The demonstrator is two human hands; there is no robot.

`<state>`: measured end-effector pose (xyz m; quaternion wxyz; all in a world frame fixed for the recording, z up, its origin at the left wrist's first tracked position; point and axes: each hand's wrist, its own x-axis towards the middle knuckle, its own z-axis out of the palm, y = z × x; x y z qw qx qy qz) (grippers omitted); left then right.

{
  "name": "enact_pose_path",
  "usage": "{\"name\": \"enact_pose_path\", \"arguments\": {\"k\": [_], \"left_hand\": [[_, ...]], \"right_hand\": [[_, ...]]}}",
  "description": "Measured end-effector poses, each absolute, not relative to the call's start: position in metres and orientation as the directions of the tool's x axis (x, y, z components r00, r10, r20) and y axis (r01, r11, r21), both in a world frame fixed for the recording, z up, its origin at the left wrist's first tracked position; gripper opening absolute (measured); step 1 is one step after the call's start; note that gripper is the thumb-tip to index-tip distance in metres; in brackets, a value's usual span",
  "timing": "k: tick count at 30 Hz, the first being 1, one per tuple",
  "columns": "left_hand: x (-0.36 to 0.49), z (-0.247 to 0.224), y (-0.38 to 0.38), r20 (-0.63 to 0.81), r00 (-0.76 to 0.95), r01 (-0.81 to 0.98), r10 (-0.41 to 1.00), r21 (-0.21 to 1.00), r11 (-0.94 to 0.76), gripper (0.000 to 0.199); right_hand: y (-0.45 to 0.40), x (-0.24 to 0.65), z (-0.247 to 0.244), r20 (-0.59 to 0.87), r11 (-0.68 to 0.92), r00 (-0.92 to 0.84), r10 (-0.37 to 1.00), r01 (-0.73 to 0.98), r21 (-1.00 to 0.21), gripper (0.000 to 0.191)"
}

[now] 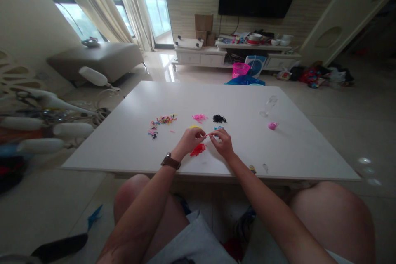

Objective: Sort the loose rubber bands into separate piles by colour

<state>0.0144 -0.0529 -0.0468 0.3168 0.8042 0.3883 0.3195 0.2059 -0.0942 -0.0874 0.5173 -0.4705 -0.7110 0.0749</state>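
My left hand (pixel 192 139), with a brown-strapped watch (pixel 170 161) at its wrist, pinches one end of a small pink band-like piece (pixel 207 135). The fingertips of my right hand (pixel 222 142) close on its other end, so the piece spans the short gap between both hands. Just below the left hand lies a red pile (pixel 198 150) of similar small pieces. Partly hidden behind the hands are a yellow pile (pixel 195 126) and a blue pile (pixel 218 128). Farther back sit a pink pile (pixel 199 118) and a black pile (pixel 219 119).
Mixed-colour pieces (pixel 165 120) spread over the left of the white table (pixel 247 99). On the right are a clear plastic container (pixel 272 101) and a pink object (pixel 272 126). A small yellow figure (pixel 253 169) and a clear drop-shaped item (pixel 265 168) lie near the front edge.
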Motion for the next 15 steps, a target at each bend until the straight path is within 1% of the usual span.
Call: {"name": "enact_pose_path", "arguments": {"k": [7,15], "left_hand": [[0.0154,-0.0418,-0.0547,0.277,0.506,0.446,0.817,0.726,-0.523,0.008],[0.0167,-0.0394,-0.0597,0.264,0.504,0.452,0.822,0.731,-0.512,0.007]], "right_hand": [[-0.0936,0.2068,-0.0862,0.675,0.565,-0.038,0.736,0.584,-0.583,0.010],[-0.0931,0.2077,-0.0870,0.691,0.583,-0.037,0.722,0.571,-0.579,0.008]]}}
